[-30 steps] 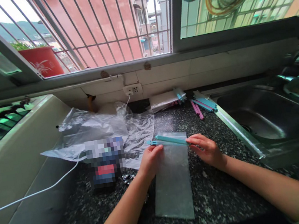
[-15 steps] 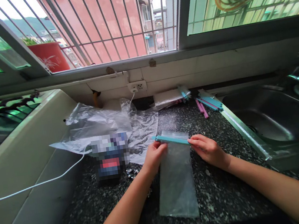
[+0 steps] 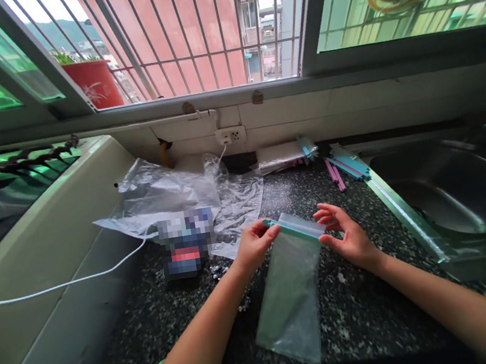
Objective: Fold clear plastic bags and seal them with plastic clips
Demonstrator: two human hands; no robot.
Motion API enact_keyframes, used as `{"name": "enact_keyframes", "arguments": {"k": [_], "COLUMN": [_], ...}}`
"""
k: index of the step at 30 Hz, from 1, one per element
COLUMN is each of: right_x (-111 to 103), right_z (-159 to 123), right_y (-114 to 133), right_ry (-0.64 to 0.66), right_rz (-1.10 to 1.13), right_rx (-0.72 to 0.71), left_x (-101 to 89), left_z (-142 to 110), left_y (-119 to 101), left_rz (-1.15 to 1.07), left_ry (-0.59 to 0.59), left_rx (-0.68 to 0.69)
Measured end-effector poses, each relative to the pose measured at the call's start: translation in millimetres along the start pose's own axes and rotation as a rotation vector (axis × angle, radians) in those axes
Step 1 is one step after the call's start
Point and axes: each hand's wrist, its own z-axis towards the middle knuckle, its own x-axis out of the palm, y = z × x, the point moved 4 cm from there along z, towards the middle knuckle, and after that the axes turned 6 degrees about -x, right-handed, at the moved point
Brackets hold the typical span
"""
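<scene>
Bag of clear, flat, rectangular plastic (image 3: 291,302), above the counter's front edge, mid-length; its lower end points toward that edge, and whether it rests on the stone or hangs just above is unclear. A long, slim teal plastic strip (image 3: 300,230) crosses the bag just below its top, leaving a clear flap beyond.

Left hand (image 3: 256,245): grip closed, thumb against fingers, on the strip's left end. Judged reason: pinching there steadies strip and bag together. Right hand (image 3: 349,239): grip wide, fingers spread, thumb at the strip's right end; contact cannot be told. The open posture probably leaves that end accessible while the left hand carries the hold.

Surface: black speckled stone counter (image 3: 363,316). Along its back edge, a stack of flat clear bags with teal ends (image 3: 281,155); nearer the sink, loose blue and pink strips (image 3: 349,166), presumably kept within reach. Crumpled clear plastic sheeting (image 3: 170,186) covers the back left corner; a pixelated object (image 3: 186,248) sits before it, unidentifiable.

Room: stainless steel sink (image 3: 406,215) at right; white wall socket (image 3: 232,136) behind; barred window above, red flowerpot (image 3: 93,82) outside.
</scene>
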Motion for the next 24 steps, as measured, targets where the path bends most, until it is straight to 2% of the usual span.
{"name": "enact_keyframes", "arguments": {"k": [3, 5, 15, 24], "right_x": [5.7, 7.8, 9.3, 11.6], "right_z": [1.0, 0.9, 0.1, 1.1], "right_y": [3.6, 6.8, 8.1, 9.6], "right_ry": [0.189, 0.26, 0.222, 0.285], "right_rz": [0.026, -0.012, -0.046, 0.022], "right_rx": [0.103, 0.123, 0.08, 0.213], "left_x": [8.2, 11.1, 8.7, 10.3], "left_z": [-4.0, -5.5, -2.6, -4.6], "left_y": [-1.0, -1.0, 0.1, -1.1], "left_rz": [0.024, 0.052, 0.144, 0.216], "left_ry": [0.113, 0.148, 0.078, 0.057], "left_rx": [-0.005, -0.003, 0.033, 0.116]}}
